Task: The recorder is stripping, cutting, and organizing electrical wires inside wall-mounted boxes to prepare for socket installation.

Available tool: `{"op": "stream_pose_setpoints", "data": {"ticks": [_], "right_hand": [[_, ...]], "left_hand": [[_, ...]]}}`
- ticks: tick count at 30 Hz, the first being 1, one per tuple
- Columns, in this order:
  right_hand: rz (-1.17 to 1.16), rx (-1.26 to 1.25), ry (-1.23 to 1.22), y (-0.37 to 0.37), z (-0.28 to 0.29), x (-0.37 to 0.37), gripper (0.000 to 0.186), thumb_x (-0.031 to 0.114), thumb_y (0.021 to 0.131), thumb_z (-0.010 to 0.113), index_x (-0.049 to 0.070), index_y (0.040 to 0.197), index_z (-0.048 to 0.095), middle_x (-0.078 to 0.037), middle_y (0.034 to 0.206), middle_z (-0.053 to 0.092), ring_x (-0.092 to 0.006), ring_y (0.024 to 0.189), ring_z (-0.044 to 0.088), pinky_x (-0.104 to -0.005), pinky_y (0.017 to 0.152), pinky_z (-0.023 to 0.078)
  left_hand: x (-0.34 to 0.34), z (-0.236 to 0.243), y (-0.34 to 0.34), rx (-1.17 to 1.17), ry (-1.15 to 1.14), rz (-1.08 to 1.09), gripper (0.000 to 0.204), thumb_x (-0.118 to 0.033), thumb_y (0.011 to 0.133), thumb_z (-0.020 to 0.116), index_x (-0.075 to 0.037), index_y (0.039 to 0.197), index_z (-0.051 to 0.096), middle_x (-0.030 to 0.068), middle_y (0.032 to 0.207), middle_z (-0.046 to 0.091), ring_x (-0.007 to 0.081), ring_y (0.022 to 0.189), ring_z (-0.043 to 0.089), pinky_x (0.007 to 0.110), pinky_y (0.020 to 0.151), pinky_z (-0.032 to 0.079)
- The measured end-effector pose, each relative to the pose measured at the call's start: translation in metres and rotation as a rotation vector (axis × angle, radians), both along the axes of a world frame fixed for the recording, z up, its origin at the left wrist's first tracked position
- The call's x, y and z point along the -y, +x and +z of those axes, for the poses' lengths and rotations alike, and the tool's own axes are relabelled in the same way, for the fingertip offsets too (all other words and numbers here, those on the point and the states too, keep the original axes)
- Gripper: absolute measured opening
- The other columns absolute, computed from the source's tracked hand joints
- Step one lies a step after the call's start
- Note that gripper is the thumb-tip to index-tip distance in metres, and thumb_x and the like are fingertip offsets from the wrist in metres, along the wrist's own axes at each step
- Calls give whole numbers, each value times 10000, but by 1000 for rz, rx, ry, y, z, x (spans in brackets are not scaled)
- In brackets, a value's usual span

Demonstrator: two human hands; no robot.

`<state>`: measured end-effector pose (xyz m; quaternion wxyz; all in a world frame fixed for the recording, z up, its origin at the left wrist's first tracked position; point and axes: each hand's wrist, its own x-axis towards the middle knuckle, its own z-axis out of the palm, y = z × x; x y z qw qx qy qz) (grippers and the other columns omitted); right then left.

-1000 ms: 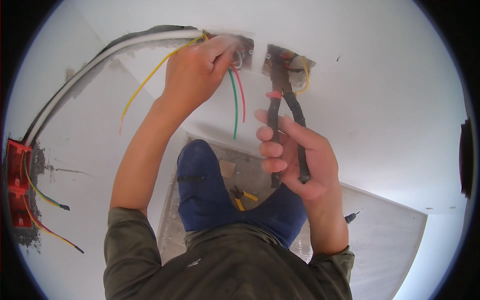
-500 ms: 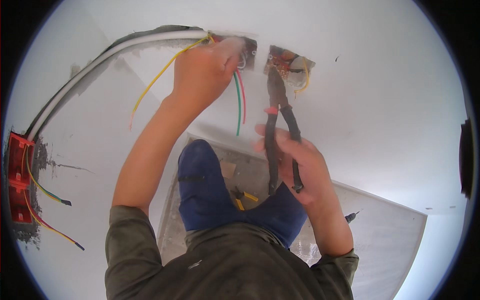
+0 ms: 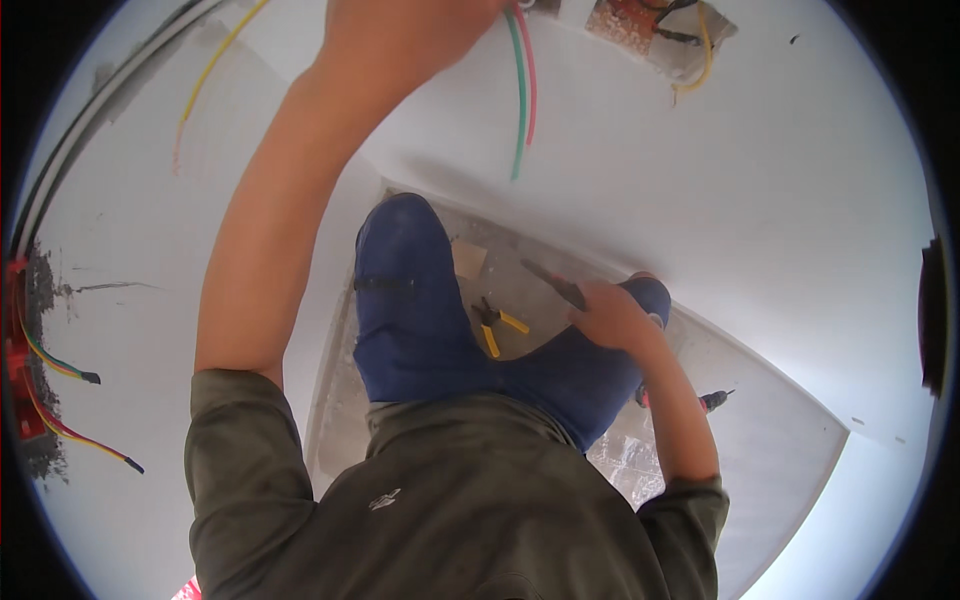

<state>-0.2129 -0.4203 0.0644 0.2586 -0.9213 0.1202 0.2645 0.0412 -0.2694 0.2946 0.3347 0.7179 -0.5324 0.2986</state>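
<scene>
My left hand (image 3: 415, 35) is raised to the wall at the top edge, which cuts off part of it. Its fingers are closed beside a green wire (image 3: 520, 90) and a red wire (image 3: 533, 80) hanging down; what they pinch is hidden. A yellow wire (image 3: 212, 75) dangles left of that forearm. My right hand (image 3: 615, 318) is wrapped round dark pliers (image 3: 553, 284) and is lowered over my right thigh, the jaws pointing up and left. To the upper right, a wall opening (image 3: 640, 38) shows a short yellow wire (image 3: 707, 60) and dark wires.
Yellow-handled cutters (image 3: 490, 322) lie on the floor between my knees, near a small tan square (image 3: 467, 258). A power drill (image 3: 714, 400) lies beyond my right forearm. Red wall boxes (image 3: 22, 395) with coloured wires and a white conduit (image 3: 95, 100) are at the left.
My right hand has dropped from the right wall opening down to my thigh with the pliers. The view has tilted downward, so the wall openings sit higher; my left hand stays by the wires.
</scene>
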Motion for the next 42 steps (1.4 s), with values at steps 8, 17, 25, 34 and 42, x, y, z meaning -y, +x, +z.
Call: {"op": "stream_pose_setpoints", "data": {"ticks": [8,17,25,34,42], "right_hand": [[-79,-149,-205,35,-221,-13,423,181,841,613,46,1242,609,-193,1284,590,-341,1204,596,-462,976,504],[-151,-17,-315,22,-294,-49,241,168,879,635,67,1095,672,-128,1145,665,-307,1079,649,-465,889,536],[-262,440,174,75,-148,-101,149,196,870,639,56,908,676,-183,916,703,-392,804,686,-495,714,547],[-472,1496,299,98,129,-68,433,74,1005,473,-10,1429,440,-70,710,611,-188,594,602,-302,600,490],[-687,1241,-37,131,172,-67,511,150,989,457,-4,1470,378,-130,724,655,-298,652,650,-392,655,509]], "left_hand": [[4,-4,-6,-148,-2,-41,167,-105,949,624,35,990,705,86,750,694,113,647,617,270,592,494],[10,3,-14,-84,36,176,129,-64,945,626,36,943,709,37,707,654,72,600,565,231,519,426],[-7,-15,6,-59,18,169,170,-110,933,663,-52,1080,726,85,958,747,153,837,700,242,788,521],[3,-14,7,-111,0,102,172,-150,929,663,-75,1072,723,98,907,731,220,750,690,292,696,527],[-2,-8,6,-149,59,80,179,-210,945,644,-104,1067,720,100,872,728,286,749,683,353,676,531]]}}
